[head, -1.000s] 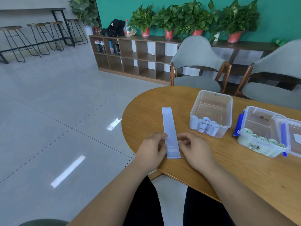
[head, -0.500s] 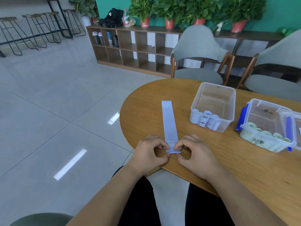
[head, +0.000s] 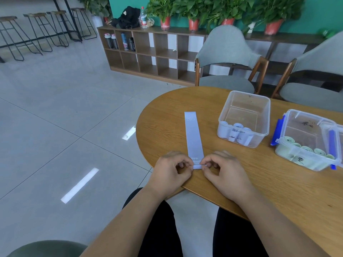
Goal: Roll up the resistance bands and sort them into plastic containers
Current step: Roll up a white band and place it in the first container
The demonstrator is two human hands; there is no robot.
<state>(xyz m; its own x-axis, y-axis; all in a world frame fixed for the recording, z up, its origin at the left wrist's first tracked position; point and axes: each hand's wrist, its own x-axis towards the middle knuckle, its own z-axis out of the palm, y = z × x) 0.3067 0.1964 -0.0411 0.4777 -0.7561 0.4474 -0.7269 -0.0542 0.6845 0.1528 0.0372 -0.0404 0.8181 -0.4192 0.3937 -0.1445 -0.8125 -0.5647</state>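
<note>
A pale lilac resistance band (head: 193, 136) lies flat on the round wooden table (head: 278, 182), stretching away from me. Its near end is curled into a small roll at the table's front edge. My left hand (head: 170, 173) pinches the left side of that roll and my right hand (head: 222, 173) pinches the right side. A clear plastic container (head: 245, 117) to the right holds several rolled lilac bands. Further right, a container with blue clips (head: 306, 140) holds several rolled pale green bands.
Two grey chairs (head: 226, 58) stand behind the table. A low wooden shelf (head: 152, 52) with bottles and potted plants lines the green wall. Bar stools (head: 37, 34) stand at the far left. Grey tiled floor lies to my left.
My hands drew back to the band's near end and turned it over into a small roll. The camera tilted slightly downward.
</note>
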